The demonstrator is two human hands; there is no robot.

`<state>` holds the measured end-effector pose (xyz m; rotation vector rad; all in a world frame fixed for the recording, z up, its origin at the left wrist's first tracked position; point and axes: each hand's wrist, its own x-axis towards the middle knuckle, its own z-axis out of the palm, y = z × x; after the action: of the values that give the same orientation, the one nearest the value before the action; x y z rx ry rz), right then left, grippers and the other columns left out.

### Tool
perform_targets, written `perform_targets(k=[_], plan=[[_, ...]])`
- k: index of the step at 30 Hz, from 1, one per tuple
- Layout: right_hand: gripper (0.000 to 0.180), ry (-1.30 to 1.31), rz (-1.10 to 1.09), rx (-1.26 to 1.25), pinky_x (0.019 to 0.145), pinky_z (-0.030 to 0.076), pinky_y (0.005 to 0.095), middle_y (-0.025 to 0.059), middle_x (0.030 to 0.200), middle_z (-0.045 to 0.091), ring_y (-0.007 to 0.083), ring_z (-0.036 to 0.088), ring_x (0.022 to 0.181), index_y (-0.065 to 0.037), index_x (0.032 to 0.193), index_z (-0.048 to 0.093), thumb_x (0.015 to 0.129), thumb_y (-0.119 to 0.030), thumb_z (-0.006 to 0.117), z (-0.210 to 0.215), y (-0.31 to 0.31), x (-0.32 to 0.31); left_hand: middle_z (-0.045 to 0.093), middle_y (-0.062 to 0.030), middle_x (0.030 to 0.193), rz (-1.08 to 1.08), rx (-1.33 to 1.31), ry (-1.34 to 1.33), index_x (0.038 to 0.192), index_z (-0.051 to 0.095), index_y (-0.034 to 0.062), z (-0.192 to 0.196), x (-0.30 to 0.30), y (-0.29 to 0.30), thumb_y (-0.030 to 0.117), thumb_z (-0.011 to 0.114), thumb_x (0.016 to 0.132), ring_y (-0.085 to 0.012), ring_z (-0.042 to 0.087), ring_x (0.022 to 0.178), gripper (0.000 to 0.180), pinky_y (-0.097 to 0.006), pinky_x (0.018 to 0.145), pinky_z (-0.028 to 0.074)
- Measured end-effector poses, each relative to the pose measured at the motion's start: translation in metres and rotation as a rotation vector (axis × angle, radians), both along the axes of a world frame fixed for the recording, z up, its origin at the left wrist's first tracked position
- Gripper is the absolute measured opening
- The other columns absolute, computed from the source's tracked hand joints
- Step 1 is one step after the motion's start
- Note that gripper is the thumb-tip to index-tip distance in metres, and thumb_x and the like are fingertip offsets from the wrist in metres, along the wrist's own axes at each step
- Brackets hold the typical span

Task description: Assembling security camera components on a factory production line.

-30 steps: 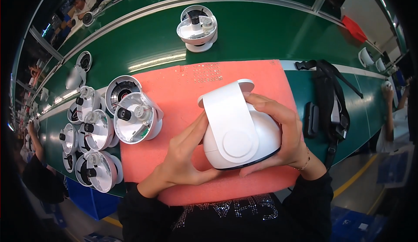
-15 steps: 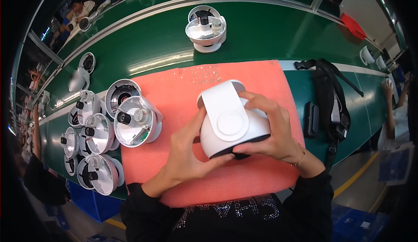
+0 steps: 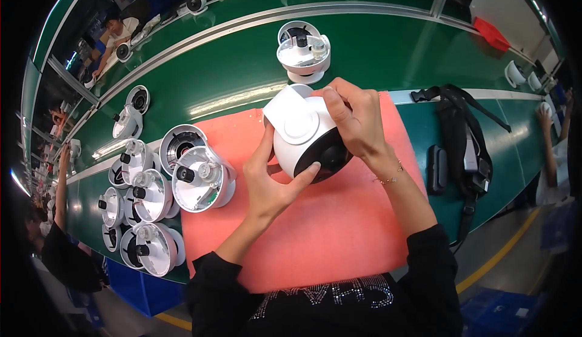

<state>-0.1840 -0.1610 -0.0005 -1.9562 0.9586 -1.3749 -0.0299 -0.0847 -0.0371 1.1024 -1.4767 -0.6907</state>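
A white ball-shaped security camera (image 3: 297, 124) with a flat bracket on its side is held above the pink mat. Its dark front face is turned toward the lower right. My left hand (image 3: 267, 185) grips it from the left and below, the thumb lying along the edge of the dark face. At the upper right of the shell, my right hand (image 3: 362, 121) is closed with curled fingers and the thumb raised. The fingertips behind the shell are hidden.
The pink foam mat (image 3: 303, 240) covers the bench in front of me. Several opened camera housings (image 3: 203, 179) crowd its left side. Another opened housing (image 3: 303, 52) stands on the green conveyor (image 3: 388, 52). A black strap bag (image 3: 467, 149) and a black case (image 3: 436, 168) lie on the right.
The security camera has been tilted, showing more of its dark face, and lifted slightly farther away. My right hand has moved from its right side and lower edge to its upper right.
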Motion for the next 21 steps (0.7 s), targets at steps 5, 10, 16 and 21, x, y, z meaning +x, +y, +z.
perform_targets(k=[5, 10, 16, 21], plan=[[0.041, -0.067, 0.022, -0.076, 0.052, 0.044, 0.0293, 0.0150, 0.061, 0.059, 0.0222, 0.058, 0.054, 0.003, 0.076, 0.060, 0.083, -0.036, 0.052, -0.002, -0.003, 0.003, 0.051, -0.0184, 0.114, -0.030, 0.036, 0.115, 0.130, 0.025, -0.0091, -0.001, 0.002, -0.004, 0.017, 0.072, 0.065, -0.0243, 0.054, 0.103, 0.084, -0.031, 0.075, 0.052], [0.054, -0.304, 0.073, 0.227, 0.076, 0.041, 0.0278, 0.0168, 0.091, 0.062, 0.0216, 0.058, 0.085, 0.004, 0.097, 0.059, 0.090, -0.044, 0.033, -0.015, -0.015, 0.006, 0.052, -0.0103, 0.109, -0.065, 0.152, 0.533, 0.120, 0.042, -0.0035, -0.009, 0.002, -0.020, 0.020, 0.064, 0.076, -0.0163, 0.050, 0.100, 0.055, -0.028, 0.090, 0.035], [0.064, -0.494, -0.123, 0.245, 0.072, 0.042, 0.0294, 0.0161, 0.077, 0.063, 0.0228, 0.058, 0.075, 0.006, 0.088, 0.063, 0.089, -0.048, 0.029, -0.018, -0.040, 0.023, 0.049, -0.0094, 0.110, 0.073, -0.035, 0.426, 0.127, 0.032, -0.0035, -0.010, -0.020, -0.032, 0.012, 0.066, 0.073, -0.0161, 0.049, 0.101, 0.065, -0.026, 0.081, 0.042], [0.065, -0.496, -0.121, 0.120, 0.066, 0.044, 0.0285, 0.0143, 0.066, 0.062, 0.0188, 0.059, 0.065, 0.005, 0.077, 0.065, 0.089, -0.048, 0.029, -0.012, -0.045, 0.020, 0.045, -0.0115, 0.114, 0.109, -0.165, 0.350, 0.129, 0.026, -0.0055, -0.014, -0.025, -0.034, 0.009, 0.068, 0.071, -0.0176, 0.048, 0.103, 0.073, -0.028, 0.085, 0.041]])
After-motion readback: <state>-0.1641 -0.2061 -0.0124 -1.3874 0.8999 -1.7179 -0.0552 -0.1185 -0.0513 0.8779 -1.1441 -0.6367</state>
